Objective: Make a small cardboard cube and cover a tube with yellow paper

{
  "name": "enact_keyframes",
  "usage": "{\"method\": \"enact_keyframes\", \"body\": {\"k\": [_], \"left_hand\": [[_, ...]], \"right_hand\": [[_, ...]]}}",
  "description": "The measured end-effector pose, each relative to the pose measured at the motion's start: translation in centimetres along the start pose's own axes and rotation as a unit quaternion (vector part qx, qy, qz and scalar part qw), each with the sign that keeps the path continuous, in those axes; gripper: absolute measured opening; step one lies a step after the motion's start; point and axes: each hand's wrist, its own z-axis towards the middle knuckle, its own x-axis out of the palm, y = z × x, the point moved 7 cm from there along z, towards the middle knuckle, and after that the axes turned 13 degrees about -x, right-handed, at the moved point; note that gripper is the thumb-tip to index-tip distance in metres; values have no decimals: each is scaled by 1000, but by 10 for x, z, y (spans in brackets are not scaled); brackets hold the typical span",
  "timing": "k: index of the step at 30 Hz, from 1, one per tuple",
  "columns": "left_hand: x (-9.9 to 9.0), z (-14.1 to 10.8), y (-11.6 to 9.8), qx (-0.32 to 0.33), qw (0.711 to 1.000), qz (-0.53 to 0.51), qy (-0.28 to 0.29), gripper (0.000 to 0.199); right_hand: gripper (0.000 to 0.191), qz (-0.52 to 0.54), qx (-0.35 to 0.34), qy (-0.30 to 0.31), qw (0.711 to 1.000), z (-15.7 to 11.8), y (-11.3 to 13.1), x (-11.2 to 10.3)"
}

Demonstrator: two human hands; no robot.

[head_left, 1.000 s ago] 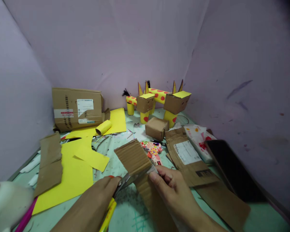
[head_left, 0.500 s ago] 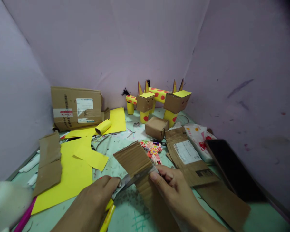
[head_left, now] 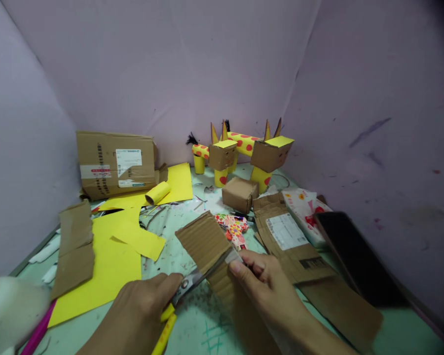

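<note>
My left hand [head_left: 148,303] is wrapped round a pair of scissors [head_left: 187,286] with yellow handles. The blades point up and right and meet the left edge of a brown corrugated cardboard piece [head_left: 202,241]; the far ends of the blades are hidden by it. A crease or cut line crosses the cardboard where the blades reach it. My right hand [head_left: 264,281] pinches the cardboard at its right edge between thumb and fingers, near a bit of clear tape. The lower part of the cardboard hangs down toward me, blurred.
Two yellow spotted cardboard animals [head_left: 261,158] stand at the back behind a small brown box [head_left: 240,194]. Yellow paper [head_left: 114,266] and a yellow roll [head_left: 158,193] lie left. A flattened mailer [head_left: 281,231], a tissue pack [head_left: 305,217] and a dark phone [head_left: 358,261] are right.
Less of the scissor blade shows over the cardboard than before. The upper part of the cardboard has shifted up slightly. Both hands keep their grips in nearly the same places.
</note>
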Motion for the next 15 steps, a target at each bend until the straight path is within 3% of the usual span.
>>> {"method": "enact_keyframes", "body": {"k": [8,15], "left_hand": [[9,4,0,12,998,-47,44,18],[25,8,8,-8,997,-59,40,24]], "right_hand": [[35,15,12,16,1000,1,-6,1],[35,58,44,-7,997,4,-12,0]]}}
